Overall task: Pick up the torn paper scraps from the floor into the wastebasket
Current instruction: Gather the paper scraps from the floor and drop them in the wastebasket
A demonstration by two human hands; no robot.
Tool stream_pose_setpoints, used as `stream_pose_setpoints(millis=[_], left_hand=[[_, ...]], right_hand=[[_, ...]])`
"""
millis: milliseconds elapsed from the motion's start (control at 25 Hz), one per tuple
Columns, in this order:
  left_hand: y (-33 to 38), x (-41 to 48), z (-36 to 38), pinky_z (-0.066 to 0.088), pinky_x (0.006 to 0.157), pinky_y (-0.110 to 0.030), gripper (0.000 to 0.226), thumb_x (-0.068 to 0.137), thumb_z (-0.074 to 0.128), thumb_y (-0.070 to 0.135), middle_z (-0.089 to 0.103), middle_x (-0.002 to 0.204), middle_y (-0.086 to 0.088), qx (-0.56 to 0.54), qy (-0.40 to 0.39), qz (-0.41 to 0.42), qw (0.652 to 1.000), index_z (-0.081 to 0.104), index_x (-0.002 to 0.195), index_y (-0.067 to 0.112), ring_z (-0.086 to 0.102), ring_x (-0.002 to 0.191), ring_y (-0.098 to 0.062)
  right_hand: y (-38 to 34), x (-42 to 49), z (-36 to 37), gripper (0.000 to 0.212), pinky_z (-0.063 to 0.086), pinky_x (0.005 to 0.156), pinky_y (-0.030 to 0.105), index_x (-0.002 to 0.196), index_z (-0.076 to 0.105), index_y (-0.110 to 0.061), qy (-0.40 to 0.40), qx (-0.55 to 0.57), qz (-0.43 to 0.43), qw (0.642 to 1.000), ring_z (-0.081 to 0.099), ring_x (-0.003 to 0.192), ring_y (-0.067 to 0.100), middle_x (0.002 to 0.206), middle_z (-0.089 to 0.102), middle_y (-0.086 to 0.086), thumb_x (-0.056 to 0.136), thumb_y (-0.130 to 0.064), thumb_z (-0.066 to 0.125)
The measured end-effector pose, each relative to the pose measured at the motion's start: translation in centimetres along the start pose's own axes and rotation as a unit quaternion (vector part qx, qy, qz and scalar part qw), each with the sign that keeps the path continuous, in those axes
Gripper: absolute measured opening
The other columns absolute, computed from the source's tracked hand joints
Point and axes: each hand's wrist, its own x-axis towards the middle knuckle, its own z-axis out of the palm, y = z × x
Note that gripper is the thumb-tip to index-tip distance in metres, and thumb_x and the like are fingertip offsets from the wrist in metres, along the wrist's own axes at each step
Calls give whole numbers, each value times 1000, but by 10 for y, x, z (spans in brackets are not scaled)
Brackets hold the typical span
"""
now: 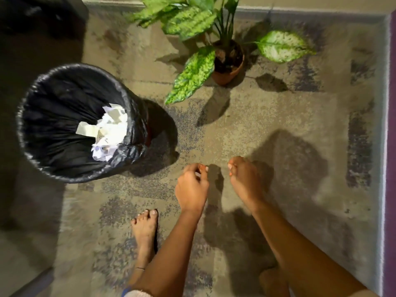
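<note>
Two bare hands are being held low over a short-pile rug (300,116), its surface mottled in beige with worn grey-violet patches. The left hand (191,187) is being seen from the back, its fingers curled inward and the thumb close to the fingertips. Its grip is narrow, and whether a scrap is being pinched inside cannot be told. The right hand (245,179) is being held knuckles up with the fingers folded under. Its grip is likewise narrow, and its contents cannot be told. The hands are being held just beside each other, not touching.

The torn paper scraps (107,131) are being held in the wastebasket (53,116) as a crumpled white heap, some pieces flat and rectangular, others creased. They are lying against the right inner wall. The round wastebasket is being lined by a glossy, wrinkled black plastic bag, folded over the rim. It is standing to the left of the hands and ahead of them, well apart.

Beyond the hands, broad oval leaves speckled green and cream are being carried by a plant in a terracotta pot (227,71). A bare foot (144,230) is being rested flat on the rug near the left forearm.
</note>
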Motion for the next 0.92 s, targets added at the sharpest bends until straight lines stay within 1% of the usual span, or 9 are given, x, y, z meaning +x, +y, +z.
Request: stream_pose_setpoints(millis=[80,120,240,320,400,520,640,800,920], left_hand=[[-4,6,-48,49,58,-30,14,93,55,37,68,89,7,-44,49,-25,998,64,89,27,65,72,-13],[-7,9,-71,50,59,-32,12,93,57,35,69,89,5,-67,71,-35,995,65,90,27,65,72,-14],[-15,29,-141,51,61,-35,8,91,61,31,71,85,3,-129,126,-76,981,68,91,28,65,74,-19],[-19,47,-181,52,62,-36,7,91,60,33,71,83,5,-159,141,-111,971,67,89,31,65,74,-20],[-26,67,-219,52,62,-35,9,91,59,34,71,84,5,-163,150,-126,967,67,89,32,65,74,-20],[-37,93,-259,49,61,-33,11,91,58,34,72,88,6,-151,148,-126,969,69,90,31,65,75,-18],[-46,109,-291,46,60,-29,13,91,57,33,73,90,6,-126,126,-126,976,69,93,33,66,78,-18],[-57,118,-315,44,57,-29,10,88,58,32,71,86,10,-83,93,-129,984,67,84,33,64,75,-19],[-63,114,-322,47,56,-29,10,85,59,36,68,78,10,-58,80,-127,987,61,76,31,63,71,-20]], right_hand=[[-64,-1,-2,16,45,69,31,98,64,-11,-21,24,-26,999,61,85,29,94,66,11,90,-5,52],[-95,-3,-4,17,46,72,33,99,64,-11,-25,36,-44,998,62,86,30,95,66,12,89,-4,52],[-186,-10,-5,18,38,67,30,94,66,-6,4,58,-124,991,63,79,33,88,67,14,82,3,57],[-235,-10,-2,18,39,69,33,94,65,-6,-10,61,-132,989,62,80,34,90,67,14,84,3,54],[-279,-7,2,19,46,73,40,98,64,-6,-46,61,-122,990,61,85,36,95,65,15,87,0,50],[-322,2,4,23,51,81,43,102,65,-4,-86,44,-119,988,61,93,37,101,65,18,87,1,48],[-353,7,3,23,52,81,43,106,67,-4,-92,12,-124,988,63,94,36,101,68,19,90,-3,51],[-384,4,-1,21,50,74,40,98,67,-2,-61,-41,-164,984,62,88,36,97,66,19,91,-5,48],[-398,-2,0,18,48,78,41,99,62,-2,-60,-70,-188,978,59,93,34,103,60,16,92,-9,47]])
